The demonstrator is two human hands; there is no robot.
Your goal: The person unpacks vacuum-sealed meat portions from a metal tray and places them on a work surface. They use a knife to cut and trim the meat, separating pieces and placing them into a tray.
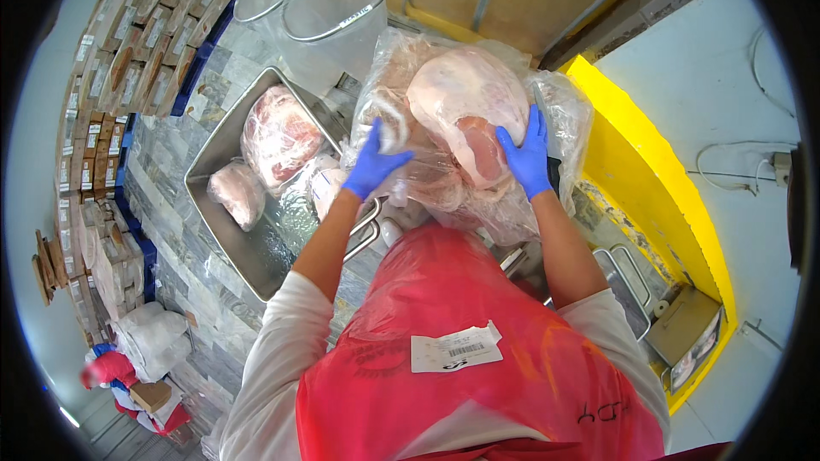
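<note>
A large pale cut of raw meat (461, 90), skin or fat side up with a pink lean patch at its near end, lies in front of me on crumpled clear plastic (393, 115). My right hand (528, 154), in a blue glove, rests against the meat's right side with its fingers stretched out. To the left of the meat, my left hand (374, 164), gloved too, has thumb and fingers apart beside the plastic; whether it touches the film I cannot tell. More pinkish meat shows through the plastic beneath the big cut.
A metal tub (205, 166) at left holds plastic-wrapped meat (282, 137) and some liquid. Behind it stand clear bag-lined round hoops (337, 26). Stacked cartons (154, 26) sit on blue pallets. A yellow barrier (658, 171) runs along the right. Far lower left, a person (111, 371) is near a box.
</note>
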